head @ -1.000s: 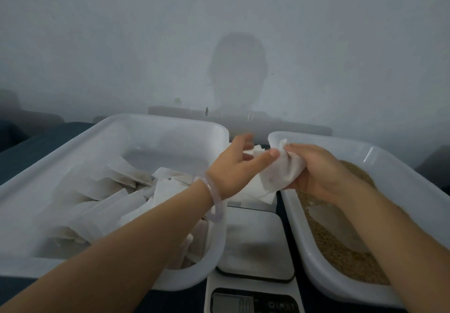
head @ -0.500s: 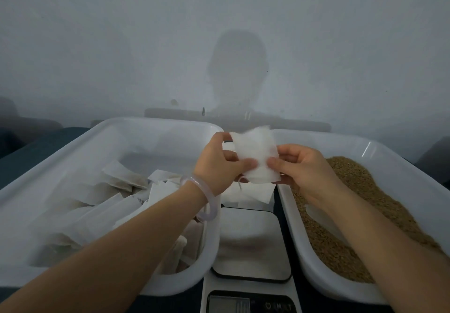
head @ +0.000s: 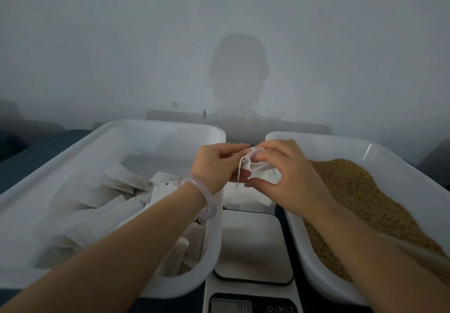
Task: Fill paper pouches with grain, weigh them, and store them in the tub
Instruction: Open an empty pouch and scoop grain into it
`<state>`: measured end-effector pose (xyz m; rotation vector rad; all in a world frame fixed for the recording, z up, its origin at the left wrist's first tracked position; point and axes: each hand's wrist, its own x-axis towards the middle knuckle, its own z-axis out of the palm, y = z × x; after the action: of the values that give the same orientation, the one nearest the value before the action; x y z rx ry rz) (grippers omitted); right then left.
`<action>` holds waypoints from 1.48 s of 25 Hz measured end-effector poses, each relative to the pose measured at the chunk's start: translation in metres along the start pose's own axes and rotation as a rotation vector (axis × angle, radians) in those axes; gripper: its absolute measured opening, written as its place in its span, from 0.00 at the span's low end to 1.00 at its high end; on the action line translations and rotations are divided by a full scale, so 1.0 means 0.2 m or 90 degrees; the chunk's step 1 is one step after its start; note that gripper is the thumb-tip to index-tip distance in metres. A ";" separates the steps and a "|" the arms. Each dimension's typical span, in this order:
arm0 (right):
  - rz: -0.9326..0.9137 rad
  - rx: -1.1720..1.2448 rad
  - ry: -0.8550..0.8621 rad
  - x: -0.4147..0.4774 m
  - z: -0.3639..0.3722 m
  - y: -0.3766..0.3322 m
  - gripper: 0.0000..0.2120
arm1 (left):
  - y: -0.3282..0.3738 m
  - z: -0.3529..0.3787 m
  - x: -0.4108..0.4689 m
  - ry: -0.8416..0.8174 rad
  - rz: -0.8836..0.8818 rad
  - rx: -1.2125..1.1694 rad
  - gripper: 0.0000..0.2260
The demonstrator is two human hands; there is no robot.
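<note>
Small white paper pouch (head: 253, 164) pinched between left hand (head: 216, 164) and right hand (head: 287, 174), held above flat white digital scale (head: 253, 247), between white plastic pouch tub (head: 155, 127) and brown grain (head: 360, 191) tub.

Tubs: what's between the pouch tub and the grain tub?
Head view: the scale, loose pouches behind its platform. The left hand and right hand hold a pouch above them.
</note>
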<state>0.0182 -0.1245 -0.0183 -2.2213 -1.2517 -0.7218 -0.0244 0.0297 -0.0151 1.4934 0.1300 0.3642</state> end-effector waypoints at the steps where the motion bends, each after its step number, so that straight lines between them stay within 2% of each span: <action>1: 0.007 -0.022 -0.014 0.00 0.00 0.00 0.16 | 0.00 0.00 0.00 0.001 0.009 0.014 0.05; 4: 0.033 -0.034 -0.008 -0.01 -0.03 0.02 0.16 | -0.01 0.01 -0.01 0.009 0.069 0.165 0.16; 6: 0.155 0.139 -0.006 -0.01 -0.05 0.00 0.22 | -0.02 0.00 -0.01 0.024 0.147 0.317 0.25; 8: 0.314 0.363 0.037 -0.01 -0.07 0.00 0.23 | -0.01 0.00 -0.02 -0.019 0.218 0.359 0.29; 9: 0.357 0.399 0.058 -0.01 -0.07 0.00 0.21 | -0.01 0.00 -0.02 -0.067 0.236 0.355 0.27; 11: 0.367 0.403 0.040 -0.01 -0.09 0.01 0.13 | 0.00 0.00 -0.04 -0.172 0.191 0.343 0.18; 13: 0.355 0.467 -0.015 -0.01 -0.12 0.01 0.11 | -0.01 0.01 -0.04 -0.209 0.186 0.387 0.23; 16: 0.351 0.448 -0.091 -0.02 -0.15 0.04 0.09 | -0.03 -0.01 -0.01 -0.162 0.226 0.451 0.18; 20: 0.305 0.354 -0.237 -0.02 -0.15 0.06 0.12 | -0.03 -0.03 -0.01 -0.143 0.213 0.470 0.18; 25: 0.344 0.345 -0.201 -0.04 -0.08 0.04 0.09 | -0.01 -0.02 -0.02 -0.208 0.277 0.623 0.22; 27: 0.429 0.414 -0.204 -0.03 -0.09 0.04 0.08 | -0.01 -0.01 -0.02 -0.192 0.327 0.667 0.21; 30: 0.566 0.628 -0.227 -0.02 -0.12 0.05 0.08 | -0.01 0.01 -0.03 -0.116 0.436 0.705 0.17; 33: 0.577 0.711 -0.283 -0.01 -0.13 0.03 0.09 | 0.01 0.02 -0.04 -0.106 0.503 0.737 0.12; 37: 0.595 0.692 -0.306 -0.01 -0.14 0.02 0.07 | 0.01 0.03 -0.05 -0.111 0.519 0.758 0.12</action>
<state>0.0155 -0.1460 0.0015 -1.6842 -0.4007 0.7310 -0.0327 0.0210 -0.0133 2.7284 -0.5140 0.8949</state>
